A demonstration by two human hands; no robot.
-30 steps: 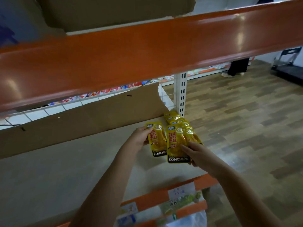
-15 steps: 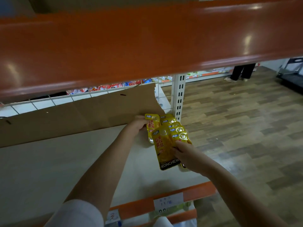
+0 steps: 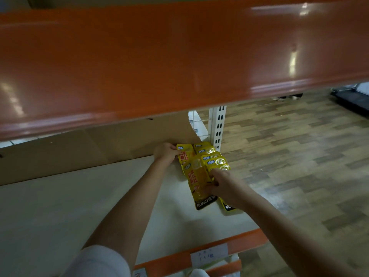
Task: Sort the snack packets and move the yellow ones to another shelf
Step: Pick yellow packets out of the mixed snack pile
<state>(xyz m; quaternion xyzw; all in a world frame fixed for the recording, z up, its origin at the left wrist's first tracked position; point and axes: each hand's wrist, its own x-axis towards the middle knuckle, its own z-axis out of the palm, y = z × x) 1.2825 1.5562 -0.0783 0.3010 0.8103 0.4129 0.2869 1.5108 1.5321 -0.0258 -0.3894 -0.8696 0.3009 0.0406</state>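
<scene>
The left hand [image 3: 166, 153] grasps the upper left edge of the rearmost yellow snack packet [image 3: 184, 154], its fingers curled over the packet's top corner right against the cardboard sheet [image 3: 95, 148] that lines the back of the shelf. The right hand [image 3: 223, 185] pinches the front packet [image 3: 198, 180], thumb on its face and fingers curled at its right side, above the black "KONCHEW" band at the bottom. Between the two hands, the yellow packets [image 3: 211, 158] lie overlapped in a fanned stack on the white shelf board [image 3: 60, 206], packed into the shelf's back right corner just beside the white slotted upright [image 3: 218, 124]. One more packet [image 3: 229, 206] pokes out from under the right wrist, close to the board's right edge. Left of the upright, the board stretches wide toward its orange front lip [image 3: 245, 239], which carries a paper label [image 3: 208, 254]. An orange beam [image 3: 179, 56] of the shelf above hangs low over the stack. Right of the upright lies wood-patterned floor [image 3: 299, 156].
</scene>
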